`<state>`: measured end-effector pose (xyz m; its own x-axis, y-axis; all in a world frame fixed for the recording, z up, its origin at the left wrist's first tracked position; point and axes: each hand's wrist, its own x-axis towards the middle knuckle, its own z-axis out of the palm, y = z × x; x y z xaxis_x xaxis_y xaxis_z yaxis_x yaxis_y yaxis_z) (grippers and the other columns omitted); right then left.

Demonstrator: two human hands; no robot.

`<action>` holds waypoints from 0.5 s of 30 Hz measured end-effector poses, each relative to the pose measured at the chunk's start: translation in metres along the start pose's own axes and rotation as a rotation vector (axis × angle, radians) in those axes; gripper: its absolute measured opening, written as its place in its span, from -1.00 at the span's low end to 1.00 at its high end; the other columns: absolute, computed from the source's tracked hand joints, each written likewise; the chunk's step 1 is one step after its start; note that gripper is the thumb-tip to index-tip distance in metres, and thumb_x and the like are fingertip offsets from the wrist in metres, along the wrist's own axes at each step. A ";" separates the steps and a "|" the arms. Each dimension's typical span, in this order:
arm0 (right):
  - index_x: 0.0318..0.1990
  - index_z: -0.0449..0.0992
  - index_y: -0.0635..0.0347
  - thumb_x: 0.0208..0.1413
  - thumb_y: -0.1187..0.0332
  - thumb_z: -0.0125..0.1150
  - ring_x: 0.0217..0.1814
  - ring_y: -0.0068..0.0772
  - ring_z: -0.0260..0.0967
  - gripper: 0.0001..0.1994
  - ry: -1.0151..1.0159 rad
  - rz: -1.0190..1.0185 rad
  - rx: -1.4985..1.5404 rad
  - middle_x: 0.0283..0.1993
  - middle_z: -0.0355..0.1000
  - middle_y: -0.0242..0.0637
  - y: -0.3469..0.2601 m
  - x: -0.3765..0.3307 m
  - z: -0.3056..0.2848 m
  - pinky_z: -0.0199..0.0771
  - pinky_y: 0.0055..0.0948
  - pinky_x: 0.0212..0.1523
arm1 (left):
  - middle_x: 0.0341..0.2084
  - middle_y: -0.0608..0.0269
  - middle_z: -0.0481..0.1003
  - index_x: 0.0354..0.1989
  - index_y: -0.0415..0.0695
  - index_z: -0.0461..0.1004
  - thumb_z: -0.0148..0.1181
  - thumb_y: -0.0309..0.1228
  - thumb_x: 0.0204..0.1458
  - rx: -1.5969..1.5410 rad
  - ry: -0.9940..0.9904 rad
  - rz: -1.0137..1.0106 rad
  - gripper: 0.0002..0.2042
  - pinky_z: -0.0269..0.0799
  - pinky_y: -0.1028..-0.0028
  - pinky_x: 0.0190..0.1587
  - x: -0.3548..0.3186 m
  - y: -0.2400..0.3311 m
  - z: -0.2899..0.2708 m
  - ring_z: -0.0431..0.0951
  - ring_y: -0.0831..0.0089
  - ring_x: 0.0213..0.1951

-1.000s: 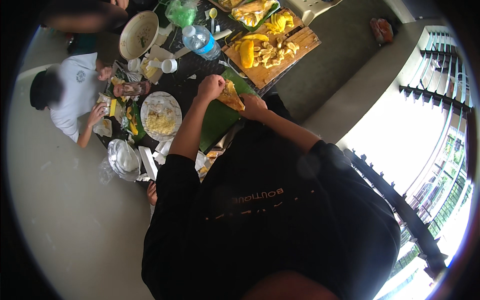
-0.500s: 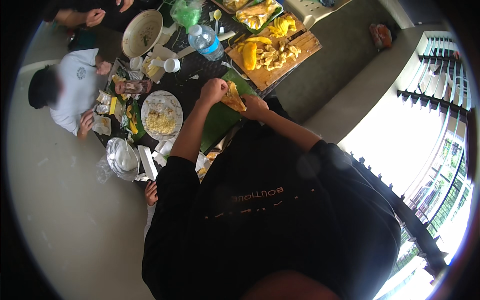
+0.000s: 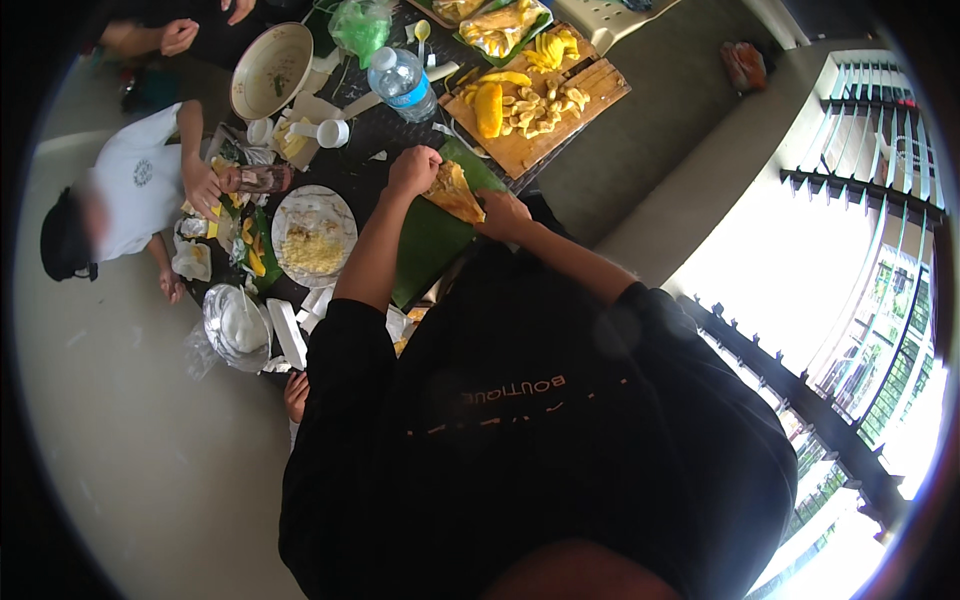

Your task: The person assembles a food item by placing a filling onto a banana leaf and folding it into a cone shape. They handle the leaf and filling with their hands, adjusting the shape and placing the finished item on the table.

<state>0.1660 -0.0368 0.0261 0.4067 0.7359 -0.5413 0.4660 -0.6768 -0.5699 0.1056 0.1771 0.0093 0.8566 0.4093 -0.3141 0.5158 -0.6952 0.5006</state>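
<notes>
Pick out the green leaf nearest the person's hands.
The large leaf, below the flat golden food between left hand and right hand; others show around wrapped food and beside yellow pieces at left.

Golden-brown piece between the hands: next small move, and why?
Probably lay the golden-brown piece flat on the green leaf: left hand at its upper end, right hand at its lower end, bare leaf around it. I can't tell whether it touches.

dk table (image 3: 375, 168): green leaf (image 3: 425, 245) nr front edge, wooden board (image 3: 515, 155) beyond it, blue-labelled clear btl (image 3: 395, 70) nr board, round plate (image 3: 315, 200) lft of leaf, pale bowl (image 3: 255, 80) beyond plate, green plastic bag (image 3: 360, 30) just past btl.
</notes>
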 end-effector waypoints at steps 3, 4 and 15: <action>0.09 0.28 0.06 -0.25 0.18 0.31 0.06 -0.12 0.34 -0.35 -0.019 0.025 -0.009 -0.01 0.38 -0.11 -0.002 -0.002 -0.002 0.39 -0.20 0.00 | -0.39 0.11 0.55 -0.37 -0.04 0.57 0.14 -0.42 -0.08 0.051 -0.045 0.008 -0.89 0.48 0.25 -0.24 0.001 0.004 -0.001 0.54 0.13 -0.29; 0.10 0.28 0.05 -0.25 0.17 0.31 0.06 -0.12 0.34 -0.35 -0.019 0.029 -0.005 -0.01 0.38 -0.11 -0.002 -0.002 -0.001 0.39 -0.20 0.00 | -0.39 0.11 0.55 -0.37 -0.04 0.57 0.15 -0.41 -0.08 0.056 -0.057 0.004 -0.89 0.48 0.25 -0.24 0.001 0.006 -0.002 0.55 0.14 -0.29; 0.11 0.27 0.01 -0.26 0.17 0.34 0.04 -0.12 0.37 -0.33 -0.014 0.067 0.011 -0.01 0.39 -0.13 -0.005 0.001 0.001 0.41 -0.19 -0.02 | -0.40 0.14 0.56 -0.36 -0.05 0.57 0.18 -0.41 -0.13 -0.013 -0.054 0.025 -0.87 0.48 0.29 -0.24 -0.003 0.001 0.001 0.56 0.19 -0.30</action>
<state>0.1633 -0.0330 0.0280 0.4258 0.6890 -0.5866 0.4297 -0.7244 -0.5390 0.1038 0.1752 0.0101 0.8676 0.3588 -0.3442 0.4944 -0.6970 0.5194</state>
